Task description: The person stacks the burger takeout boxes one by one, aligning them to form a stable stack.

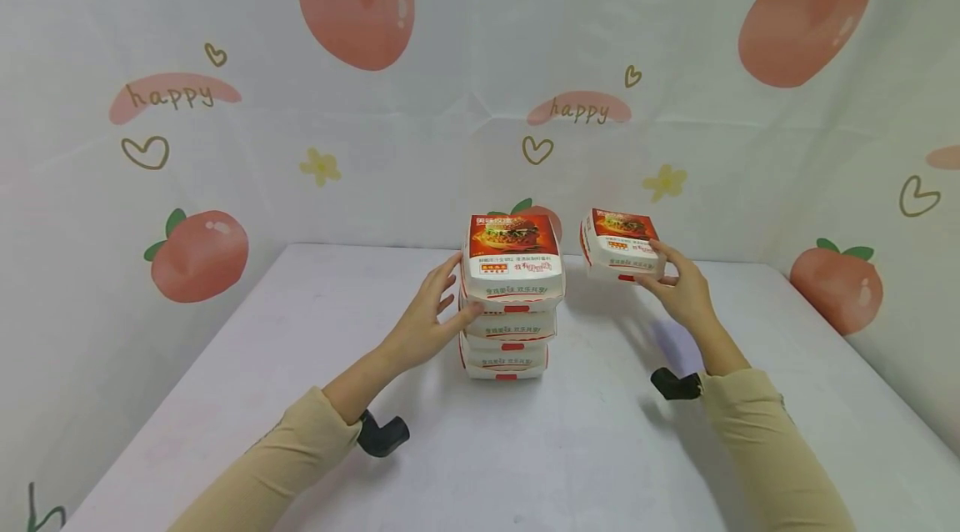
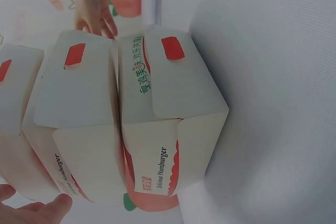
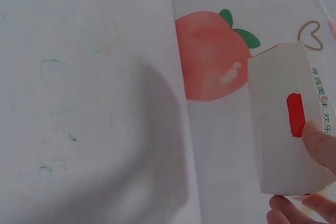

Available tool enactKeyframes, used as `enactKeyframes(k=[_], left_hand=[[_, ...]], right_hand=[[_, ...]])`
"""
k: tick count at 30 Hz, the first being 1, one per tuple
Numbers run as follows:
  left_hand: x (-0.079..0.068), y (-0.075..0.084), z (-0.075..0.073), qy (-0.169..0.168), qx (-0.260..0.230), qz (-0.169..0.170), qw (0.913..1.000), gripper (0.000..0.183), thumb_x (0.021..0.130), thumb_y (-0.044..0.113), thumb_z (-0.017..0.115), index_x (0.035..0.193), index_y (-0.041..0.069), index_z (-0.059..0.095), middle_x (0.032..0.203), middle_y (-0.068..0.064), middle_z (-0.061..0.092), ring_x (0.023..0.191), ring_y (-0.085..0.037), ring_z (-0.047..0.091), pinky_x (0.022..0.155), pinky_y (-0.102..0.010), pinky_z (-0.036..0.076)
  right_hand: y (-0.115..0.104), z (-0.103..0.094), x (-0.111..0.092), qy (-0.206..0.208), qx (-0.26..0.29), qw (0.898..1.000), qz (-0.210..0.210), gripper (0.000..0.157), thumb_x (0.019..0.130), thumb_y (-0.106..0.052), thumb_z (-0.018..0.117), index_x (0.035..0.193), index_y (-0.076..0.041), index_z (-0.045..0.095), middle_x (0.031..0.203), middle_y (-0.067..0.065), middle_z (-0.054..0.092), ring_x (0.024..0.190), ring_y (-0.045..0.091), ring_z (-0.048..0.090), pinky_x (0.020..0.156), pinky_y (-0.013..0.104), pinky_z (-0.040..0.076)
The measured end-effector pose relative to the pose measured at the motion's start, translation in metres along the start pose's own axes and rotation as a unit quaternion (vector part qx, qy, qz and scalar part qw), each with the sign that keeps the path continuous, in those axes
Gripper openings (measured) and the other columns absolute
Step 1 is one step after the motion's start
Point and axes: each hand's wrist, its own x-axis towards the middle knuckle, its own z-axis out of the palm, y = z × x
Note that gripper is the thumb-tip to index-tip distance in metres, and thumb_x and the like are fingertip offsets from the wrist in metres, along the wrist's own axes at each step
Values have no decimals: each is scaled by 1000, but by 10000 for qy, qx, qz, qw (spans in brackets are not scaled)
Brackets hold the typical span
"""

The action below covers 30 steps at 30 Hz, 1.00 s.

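Three white-and-red burger boxes stand in a stack (image 1: pixel 513 328) at the middle of the table, the top box (image 1: pixel 514 258) with a burger picture on its lid. My left hand (image 1: pixel 429 323) rests against the left side of the stack, fingers on the top box and thumb near the joint below it. In the left wrist view its fingertips (image 2: pixel 63 203) touch the side of the boxes. Up to the right of the stack, my right hand (image 1: pixel 684 288) grips another burger box (image 1: pixel 621 247) by its right end, above the table. The right wrist view shows the thumb (image 3: pixel 320 142) on the box's front.
A white table (image 1: pixel 600 449) lies under the stack, its far edge against a white curtain (image 1: pixel 465 32) printed with fruit and hearts. Black curved wrist mounts (image 1: pixel 384 435) stick out from both sleeves.
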Motion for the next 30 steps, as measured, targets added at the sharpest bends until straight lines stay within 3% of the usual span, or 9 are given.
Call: enactKeyframes(k=[30], left_hand=[[0, -1, 0, 9, -6, 19, 10000, 75, 92, 26, 58, 150, 19, 13, 153, -11, 20, 140, -38, 25, 111, -51, 33]], right_hand=[[-59, -28, -11, 409, 194, 9969, -639, 66, 89, -20, 63, 145, -9, 31, 143, 32, 30, 100, 52, 58, 59, 0, 41]])
